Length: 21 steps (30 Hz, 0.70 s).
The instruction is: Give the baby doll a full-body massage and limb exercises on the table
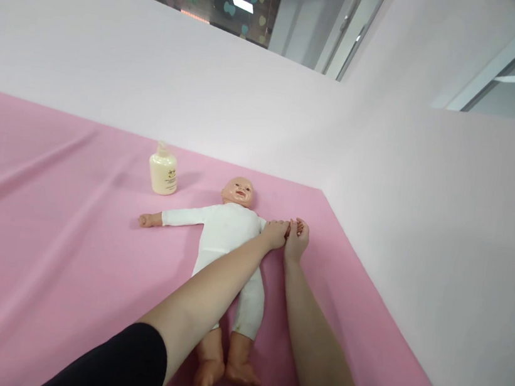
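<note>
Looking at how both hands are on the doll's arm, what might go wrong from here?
Both the left hand and right hand grip one arm of the doll, so a pull might drag it across the pink sheet and rumple it. The left forearm crosses the doll's body. The bottle stands near the doll's head and could tip.

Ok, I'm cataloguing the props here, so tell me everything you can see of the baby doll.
The baby doll lies face up on the pink sheet, head toward the wall. It has a bare, hard-looking plastic head, hands and feet, and wears a white long-sleeved suit. One arm stretches out toward the cream bottle; the other is covered by the left hand and right hand. The left forearm crosses its body.
</note>
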Motion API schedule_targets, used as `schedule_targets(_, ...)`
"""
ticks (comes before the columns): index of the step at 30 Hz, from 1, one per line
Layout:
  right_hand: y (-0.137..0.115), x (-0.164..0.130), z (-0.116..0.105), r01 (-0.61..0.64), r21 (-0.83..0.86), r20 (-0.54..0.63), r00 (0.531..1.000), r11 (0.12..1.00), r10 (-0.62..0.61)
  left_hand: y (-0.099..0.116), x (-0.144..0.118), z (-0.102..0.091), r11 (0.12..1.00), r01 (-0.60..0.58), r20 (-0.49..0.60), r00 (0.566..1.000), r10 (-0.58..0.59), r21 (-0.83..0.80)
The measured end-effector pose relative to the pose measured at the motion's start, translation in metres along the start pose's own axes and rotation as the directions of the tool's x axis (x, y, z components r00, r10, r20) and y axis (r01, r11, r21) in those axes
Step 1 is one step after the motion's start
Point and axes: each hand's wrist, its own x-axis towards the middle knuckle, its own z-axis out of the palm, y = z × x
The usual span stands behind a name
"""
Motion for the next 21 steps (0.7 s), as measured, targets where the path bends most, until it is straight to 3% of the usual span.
schedule_targets(21,0.0051,0.0021,0.0036,-0.069,0.024,-0.017,0.997,0.997,0.069,-0.0019,0.0022,0.0012,1.000,0.001,0.022,1.000,-0.002,0.027)
